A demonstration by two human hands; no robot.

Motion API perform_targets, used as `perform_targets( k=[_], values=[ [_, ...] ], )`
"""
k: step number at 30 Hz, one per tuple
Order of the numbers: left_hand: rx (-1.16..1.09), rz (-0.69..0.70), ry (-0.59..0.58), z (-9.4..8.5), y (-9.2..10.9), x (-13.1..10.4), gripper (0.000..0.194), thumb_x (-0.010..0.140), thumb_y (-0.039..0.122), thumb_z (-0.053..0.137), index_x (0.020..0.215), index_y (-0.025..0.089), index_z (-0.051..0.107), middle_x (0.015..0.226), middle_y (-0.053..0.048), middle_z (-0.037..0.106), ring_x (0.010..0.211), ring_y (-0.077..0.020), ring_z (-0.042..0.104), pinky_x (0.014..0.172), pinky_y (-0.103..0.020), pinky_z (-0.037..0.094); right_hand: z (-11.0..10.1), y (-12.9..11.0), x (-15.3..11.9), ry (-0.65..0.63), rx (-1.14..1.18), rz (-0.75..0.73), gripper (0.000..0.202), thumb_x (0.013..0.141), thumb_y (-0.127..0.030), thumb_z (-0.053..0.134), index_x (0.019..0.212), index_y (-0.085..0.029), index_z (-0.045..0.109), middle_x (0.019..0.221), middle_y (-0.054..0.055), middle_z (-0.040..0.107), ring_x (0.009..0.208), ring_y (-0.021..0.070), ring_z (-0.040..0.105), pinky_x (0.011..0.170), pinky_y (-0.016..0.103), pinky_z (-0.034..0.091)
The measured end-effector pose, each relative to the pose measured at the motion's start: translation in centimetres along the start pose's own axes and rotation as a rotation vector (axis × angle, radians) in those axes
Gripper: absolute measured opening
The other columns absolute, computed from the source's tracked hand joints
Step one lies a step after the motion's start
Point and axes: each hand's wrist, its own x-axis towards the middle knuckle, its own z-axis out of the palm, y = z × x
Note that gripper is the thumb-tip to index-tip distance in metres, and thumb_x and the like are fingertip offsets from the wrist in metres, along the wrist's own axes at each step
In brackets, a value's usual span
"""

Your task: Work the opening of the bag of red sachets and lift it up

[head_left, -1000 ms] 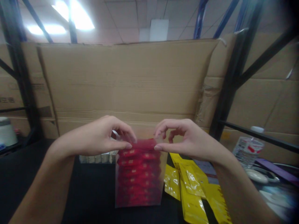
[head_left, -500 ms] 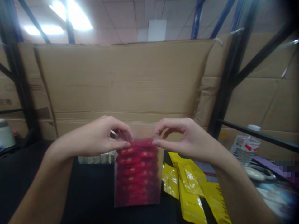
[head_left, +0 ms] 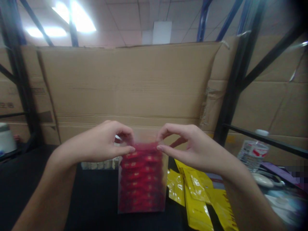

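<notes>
A clear plastic box (head_left: 142, 183) stands upright on the black tabletop, filled with two columns of stacked red packets. My left hand (head_left: 113, 141) is closed, thumb and fingers pinching at the box's top left edge. On the top right edge, my right hand (head_left: 184, 144) makes a similar pinch. Between the fingertips the transparent top of the box shows blurred, and I cannot tell whether a flap is being held. Just right of the box, under my right forearm, lie several shiny yellow packets (head_left: 197, 199).
Behind my left hand is a low clear tray (head_left: 101, 165) with pale pieces. A water bottle (head_left: 254, 150) and a white cabled device (head_left: 263, 179) are at the right. A white container (head_left: 6, 138) stands far left. Cardboard sheets (head_left: 130, 83) wall off the back between dark metal posts.
Both hands stay at the top of the box, with only slight finger shifts. The box and yellow packets keep their places.
</notes>
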Motion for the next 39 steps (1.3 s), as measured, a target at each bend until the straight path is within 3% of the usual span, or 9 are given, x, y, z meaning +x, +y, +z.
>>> perform_targets(
  k=[8,16,23,26,30,32,35,39],
  values=[
    [-0.008,-0.01,-0.006,0.1,-0.2,-0.1,0.012,0.087,0.031,0.065,0.087,0.022,0.072,0.084,0.003,0.074,0.078,-0.0131,0.067,0.07,-0.019,0.046,-0.4,0.3,-0.3,0.024,-0.083,-0.006,0.018,0.088,-0.033,0.072,0.101,-0.021,0.072,0.104,0.006,0.065,0.091,0.017,0.064,0.067,0.022,0.059],
    [-0.043,-0.016,-0.012,0.1,-0.1,0.0,0.014,0.089,0.033,0.063,0.087,0.021,0.071,0.084,0.002,0.073,0.079,-0.0138,0.067,0.071,-0.02,0.046,-0.6,0.3,-0.3,0.026,-0.01,0.032,0.016,0.089,-0.033,0.071,0.099,-0.021,0.075,0.098,0.005,0.066,0.087,0.0153,0.065,0.071,0.023,0.061],
    [-0.003,0.029,0.055,0.6,0.4,0.2,0.028,0.09,0.046,0.063,0.089,0.019,0.071,0.082,-0.001,0.072,0.076,-0.0156,0.065,0.069,-0.022,0.046,-0.8,1.2,-0.1,0.01,0.078,0.02,0.023,0.085,-0.033,0.075,0.104,-0.02,0.075,0.1,0.006,0.067,0.092,0.0175,0.065,0.074,0.025,0.062],
    [-0.028,0.094,0.095,1.4,1.3,0.6,0.023,0.09,0.039,0.065,0.104,0.021,0.07,0.097,-0.002,0.073,0.086,-0.0163,0.067,0.075,-0.023,0.048,-0.9,1.2,-0.1,-0.01,0.15,0.04,0.024,0.085,-0.029,0.074,0.106,-0.019,0.074,0.107,0.007,0.068,0.099,0.0193,0.066,0.08,0.028,0.062],
    [-0.029,0.184,0.085,2.5,2.0,1.4,0.033,0.091,0.029,0.065,0.123,0.027,0.066,0.119,-0.002,0.07,0.109,-0.0194,0.063,0.094,-0.028,0.048,-1.3,1.1,-0.5,-0.079,0.3,0.052,0.028,0.089,-0.024,0.07,0.117,-0.019,0.071,0.118,0.007,0.069,0.109,0.0197,0.067,0.092,0.03,0.06],
    [-0.03,0.24,0.063,2.7,2.1,1.7,0.03,0.094,0.026,0.061,0.123,0.028,0.067,0.121,-0.002,0.068,0.113,-0.0188,0.062,0.098,-0.029,0.046,-1.6,1.3,-0.6,-0.113,0.342,0.052,0.03,0.092,-0.024,0.068,0.121,-0.019,0.07,0.12,0.007,0.069,0.111,0.0201,0.067,0.095,0.031,0.059],
    [-0.053,0.293,0.041,2.6,2.2,1.8,0.028,0.094,0.017,0.059,0.116,0.029,0.072,0.12,-0.002,0.065,0.11,-0.016,0.061,0.098,-0.027,0.046,-1.5,1.8,-0.5,-0.061,0.347,0.049,0.028,0.09,-0.026,0.071,0.118,-0.018,0.072,0.116,0.007,0.071,0.109,0.0209,0.068,0.095,0.031,0.058],
    [-0.063,0.316,0.059,2.4,2.1,1.6,0.029,0.09,0.012,0.063,0.108,0.03,0.077,0.117,-0.001,0.064,0.108,-0.015,0.061,0.095,-0.025,0.047,-0.9,2.2,0.0,0.025,0.277,0.1,0.022,0.087,-0.033,0.075,0.102,-0.017,0.077,0.102,0.007,0.074,0.092,0.0193,0.072,0.08,0.027,0.06]
  ],
)
